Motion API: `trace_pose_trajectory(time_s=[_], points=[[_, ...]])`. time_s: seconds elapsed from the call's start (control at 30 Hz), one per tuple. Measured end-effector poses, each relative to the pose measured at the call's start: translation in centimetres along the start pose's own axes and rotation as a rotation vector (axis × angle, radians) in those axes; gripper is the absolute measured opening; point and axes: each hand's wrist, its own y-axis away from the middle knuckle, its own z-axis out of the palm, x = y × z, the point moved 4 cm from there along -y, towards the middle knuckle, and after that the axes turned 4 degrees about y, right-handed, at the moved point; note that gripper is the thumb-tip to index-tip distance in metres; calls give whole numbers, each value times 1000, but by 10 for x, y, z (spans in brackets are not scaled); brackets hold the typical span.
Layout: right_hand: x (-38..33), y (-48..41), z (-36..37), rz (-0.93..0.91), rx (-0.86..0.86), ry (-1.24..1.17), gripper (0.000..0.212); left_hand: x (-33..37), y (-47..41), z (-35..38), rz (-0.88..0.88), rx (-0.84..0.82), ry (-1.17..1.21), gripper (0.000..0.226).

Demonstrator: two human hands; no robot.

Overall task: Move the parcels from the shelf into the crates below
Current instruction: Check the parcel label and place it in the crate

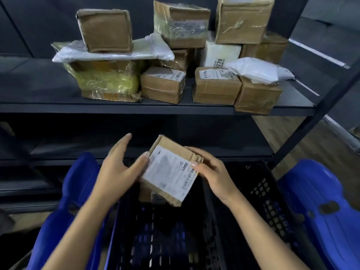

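A small cardboard box (171,170) with a white label on top is held tilted in the air above the dark crate (259,193), below the shelf's front edge. The right hand (212,172) grasps its right end, thumb on the label. The left hand (118,162) has its fingers spread loose, only the thumb touching the box's left edge. More parcels (175,61) sit piled on the shelf (39,108), toward its right corner. Blue bins (323,207) flank the crate.

Your hands' way down: black crate (263,191) mouth open beneath held box (171,170), one parcel (148,193) inside at far wall. Blue crates (321,201) flank it. Shelf edge (116,109) overhangs above.
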Motion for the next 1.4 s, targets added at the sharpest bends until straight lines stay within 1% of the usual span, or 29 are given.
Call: trace_pose_trajectory(time_s=[0.1, 0.17, 0.23, 0.3, 0.33, 0.4, 0.47, 0.53, 0.6, 0.63, 0.73, 0.8, 0.87, 0.93, 1.0, 1.1, 1.17, 1.2, 1.27, 1.4], points=[[-6, -5, -4, 50, -162, 67, 32, 9, -24, -2, 71, -294, -47, 80], [-12, -9, -2, 74, -258, 95, 30, 11, -30, 5, 2, -533, -58, 79], [-15, -14, -2, 96, -328, 130, 29, 9, -29, 13, -96, -726, -73, 72], [-14, -21, -4, 112, -358, 158, 29, 6, -25, 19, -163, -827, -73, 61], [-14, -24, -5, 119, -351, 165, 29, 4, -22, 21, -188, -838, -54, 58], [-10, -28, -10, 137, -296, 168, 32, 0, -17, 25, -221, -805, 19, 49], [-3, -26, -15, 174, -213, 163, 39, -2, -13, 28, -245, -720, 119, 43], [11, -20, -21, 219, -143, 139, 52, -6, -12, 28, -264, -593, 198, 44], [29, -12, -25, 282, -64, 95, 74, -12, -11, 28, -294, -432, 246, 48], [37, -7, -25, 309, -28, 55, 78, -15, -11, 27, -318, -342, 263, 51], [55, 5, -15, 383, 56, 3, 67, -19, -2, 31, -373, -111, 327, 56], [58, 9, 0, 393, 2, 48, 58, -16, 7, 38, -358, -47, 365, 53], [57, 10, 14, 373, -55, 71, 60, -11, 17, 47, -318, -50, 402, 48], [52, 8, 16, 353, 1, 56, 61, -11, 25, 55, -303, -78, 394, 50], [45, 5, 11, 323, 57, 37, 51, -15, 28, 58, -308, -117, 393, 54], [35, 3, 4, 290, 31, 55, 35, -19, 28, 57, -323, -224, 459, 64], [31, 2, 2, 286, 11, 67, 32, -17, 27, 57, -312, -293, 518, 60], [30, 2, 3, 286, 15, 69, 32, -16, 27, 58, -300, -302, 547, 56], [31, 2, 4, 288, 43, 61, 34, -16, 27, 61, -283, -278, 580, 53], [51, 12, 12, 322, 107, 17, 57, -27, 31, 69, -297, -216, 603, 49]])
